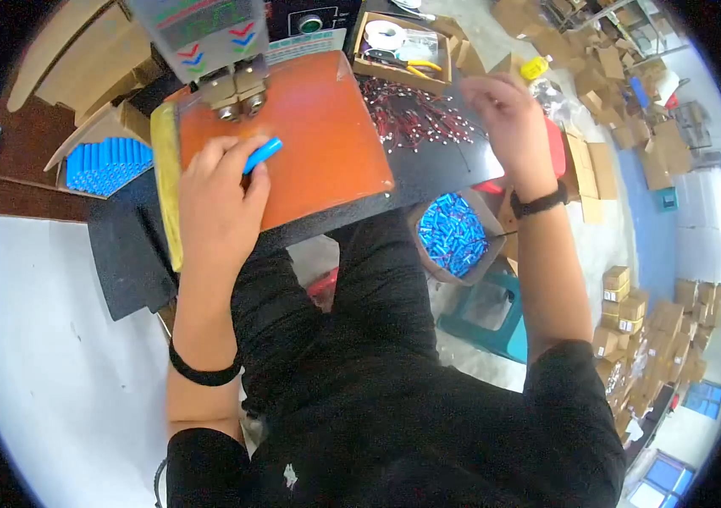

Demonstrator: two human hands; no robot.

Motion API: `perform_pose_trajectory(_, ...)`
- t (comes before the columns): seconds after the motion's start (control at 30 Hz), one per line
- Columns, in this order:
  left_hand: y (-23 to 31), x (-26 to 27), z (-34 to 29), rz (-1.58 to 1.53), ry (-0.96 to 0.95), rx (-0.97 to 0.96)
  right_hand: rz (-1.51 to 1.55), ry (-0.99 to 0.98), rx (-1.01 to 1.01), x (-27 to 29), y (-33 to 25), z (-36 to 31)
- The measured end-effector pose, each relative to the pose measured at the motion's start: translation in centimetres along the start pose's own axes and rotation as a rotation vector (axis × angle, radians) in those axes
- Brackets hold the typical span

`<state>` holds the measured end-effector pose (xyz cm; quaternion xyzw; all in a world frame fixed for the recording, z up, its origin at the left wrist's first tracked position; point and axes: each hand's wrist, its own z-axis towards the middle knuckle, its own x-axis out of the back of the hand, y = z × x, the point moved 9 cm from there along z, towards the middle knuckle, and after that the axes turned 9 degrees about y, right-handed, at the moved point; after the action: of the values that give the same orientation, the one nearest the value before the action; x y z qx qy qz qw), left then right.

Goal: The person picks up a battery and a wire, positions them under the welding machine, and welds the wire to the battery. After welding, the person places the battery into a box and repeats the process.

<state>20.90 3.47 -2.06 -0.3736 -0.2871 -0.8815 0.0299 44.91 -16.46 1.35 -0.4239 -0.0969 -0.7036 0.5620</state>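
My left hand (223,182) grips a blue cylindrical battery cell (263,156) between thumb and fingers, over an orange mat (326,127). Just beyond those fingers are the two metal electrode tips (240,103) of a spot welder (208,38). My right hand (508,114) is raised at the right, past the table's edge, its fingers smeared by motion. Nearest to it lies a pile of thin red and black wires (415,114) with small white connectors. Whether a wire is in that hand, I cannot make out.
A cardboard box (127,182) of stacked blue cells stands at left. Below the table's right edge, another box (441,271) holds loose blue cells, near a teal stool (496,334). At the back, a tray (445,78) holds tape and yellow-handled pliers (415,66).
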Motion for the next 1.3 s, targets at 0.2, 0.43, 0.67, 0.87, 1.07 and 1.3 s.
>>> perform_pose_trajectory(0.2,-1.1,-0.1,0.4,-0.005,-0.127,-0.067,0.553,0.133,-0.444,0.3,1.2,-1.1)
perform_pose_trajectory(0.43,-2.8,-0.1,0.6,-0.402,-0.103,0.249,1.15,0.457,-0.5,-1.9,-3.5,-3.6)
perform_pose_trajectory(0.67,-3.4,-0.8,1.1,-0.418,-0.063,0.262,1.374,0.506,-0.479,-6.7,-5.9,-2.7)
perform_pose_trajectory(0.87,-4.0,-1.2,1.6,-0.385,-0.077,0.274,1.398,0.373,-0.625,-9.8,-6.4,-0.6)
perform_pose_trajectory(1.07,-3.8,-1.4,1.4,-0.396,-0.125,0.347,1.255,0.307,-0.715,-11.3,-5.9,-0.5)
perform_pose_trajectory(1.3,-4.2,-1.3,1.2,-0.426,-0.143,0.411,1.337,0.348,-0.651,-11.1,-5.0,-0.7)
